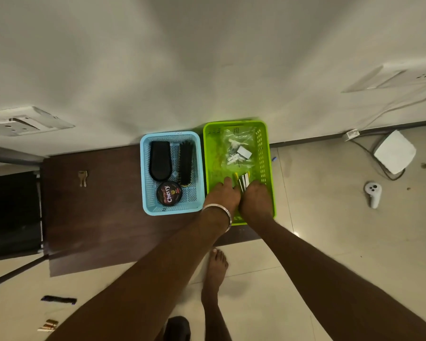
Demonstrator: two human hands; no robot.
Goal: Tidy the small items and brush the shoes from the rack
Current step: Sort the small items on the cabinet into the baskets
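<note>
Small items [242,182], thin white and yellow sticks, were located in the near end of the green basket [265,156] on the dark table [96,205]. Both hands were placed inside it: left hand [223,195] and right hand [255,199], fingers curled at the sticks; whether they were gripped could not be determined. A brush [186,163] and polish tin [169,193] were held in the blue basket [145,168] alongside.

A home room: tiled floor [317,217], wall sockets [22,123], barefoot person.

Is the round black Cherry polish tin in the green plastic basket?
No, the round black Cherry polish tin sits in the blue plastic basket, beside the green plastic basket.
</note>
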